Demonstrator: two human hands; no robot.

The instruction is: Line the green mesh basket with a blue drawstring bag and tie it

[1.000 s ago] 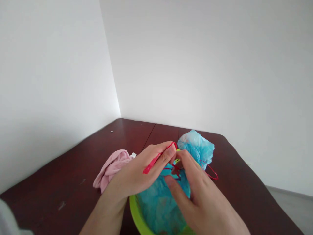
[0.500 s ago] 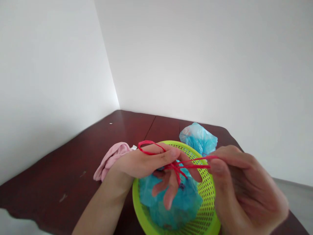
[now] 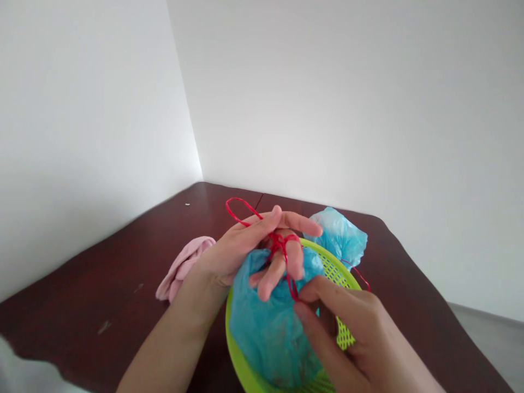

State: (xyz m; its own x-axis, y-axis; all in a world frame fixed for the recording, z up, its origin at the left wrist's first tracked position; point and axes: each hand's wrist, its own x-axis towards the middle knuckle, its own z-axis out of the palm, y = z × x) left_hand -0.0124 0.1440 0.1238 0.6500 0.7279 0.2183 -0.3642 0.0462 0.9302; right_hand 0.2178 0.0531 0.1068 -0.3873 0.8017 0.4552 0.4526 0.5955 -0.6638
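Note:
Over the green basket (image 3: pixel 236 357), my left hand (image 3: pixel 266 234) has a red plastic string (image 3: pixel 241 203) looped about its fingers. Its thumb rests along the index finger with the string between, and the other fingers are curled. The right hand (image 3: pixel 347 322) pinches the string's lower end between thumb and fingertips. A blue plastic bag (image 3: pixel 270 327) sits in the basket, its top reaching up to the left hand. Contents of this bag are too blurred to name, and its neck is partly hidden by the fingers.
Behind the basket, a second blue plastic bag (image 3: pixel 338 234) lies on the dark red table (image 3: pixel 123 278), a piece of red string trailing from it. A pink cloth (image 3: pixel 184 267) is bunched left of my forearm. White walls border the table's far sides.
Both hands shift: the left rises a little with the string, lifting the bag's top. The right moves down and left, bringing its end of the string below the left fingers.

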